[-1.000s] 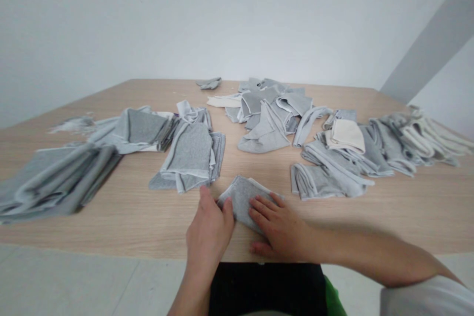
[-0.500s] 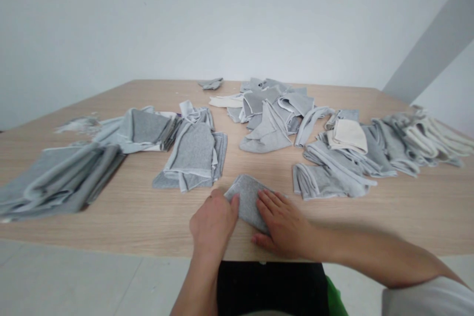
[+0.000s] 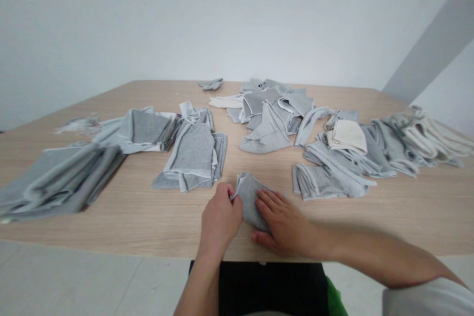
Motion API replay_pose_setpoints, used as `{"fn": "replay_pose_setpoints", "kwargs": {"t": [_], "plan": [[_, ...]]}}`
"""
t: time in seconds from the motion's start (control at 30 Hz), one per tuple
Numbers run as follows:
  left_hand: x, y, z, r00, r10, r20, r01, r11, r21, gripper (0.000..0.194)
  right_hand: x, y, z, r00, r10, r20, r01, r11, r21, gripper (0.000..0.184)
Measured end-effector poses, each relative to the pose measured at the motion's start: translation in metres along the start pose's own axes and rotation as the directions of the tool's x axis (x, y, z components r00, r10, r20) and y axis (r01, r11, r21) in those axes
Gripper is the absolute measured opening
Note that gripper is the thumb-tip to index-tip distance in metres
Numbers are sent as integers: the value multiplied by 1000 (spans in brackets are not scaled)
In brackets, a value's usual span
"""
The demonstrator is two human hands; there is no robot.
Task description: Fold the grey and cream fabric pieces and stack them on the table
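A folded piece of grey fabric lies on the wooden table near its front edge, between my hands. Its left edge is pinched by my left hand, which lifts that corner a little so the layers show. My right hand lies flat on the fabric's right part, fingers together and stretched out, pressing it to the tabletop. The fabric's right end is hidden under that palm.
Left of centre lies a stack of grey cloths; folded cloths are farther left. A loose heap sits at the back. On the right are rolled grey pieces, a cream cloth and a long row.
My left hand has shifted slightly right and closed on the fabric's left edge, curling it up. My right hand has stayed in place.
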State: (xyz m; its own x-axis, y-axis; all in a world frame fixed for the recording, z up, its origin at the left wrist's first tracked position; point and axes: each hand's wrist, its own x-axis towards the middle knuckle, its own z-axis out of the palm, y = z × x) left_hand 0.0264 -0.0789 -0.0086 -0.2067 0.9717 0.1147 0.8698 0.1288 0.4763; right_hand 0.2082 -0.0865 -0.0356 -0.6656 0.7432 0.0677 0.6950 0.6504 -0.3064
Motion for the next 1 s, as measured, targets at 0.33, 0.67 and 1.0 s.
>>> {"fn": "replay_pose_setpoints", "kwargs": {"t": [0.33, 0.67, 1.0], "plan": [[-23, 9, 17, 964, 246, -101, -261, 948, -182, 10, 1, 16, 7, 924, 193, -330, -28, 895, 444, 67], [-34, 16, 40, 697, 667, -264, -698, 715, -36, 21, 13, 26, 8, 872, 395, -289, -120, 745, 656, 71], [-42, 26, 42, 707, 591, -388, -681, 718, -146, 23, 23, 51, 28, 816, 446, -367, -108, 742, 662, 68]]}}
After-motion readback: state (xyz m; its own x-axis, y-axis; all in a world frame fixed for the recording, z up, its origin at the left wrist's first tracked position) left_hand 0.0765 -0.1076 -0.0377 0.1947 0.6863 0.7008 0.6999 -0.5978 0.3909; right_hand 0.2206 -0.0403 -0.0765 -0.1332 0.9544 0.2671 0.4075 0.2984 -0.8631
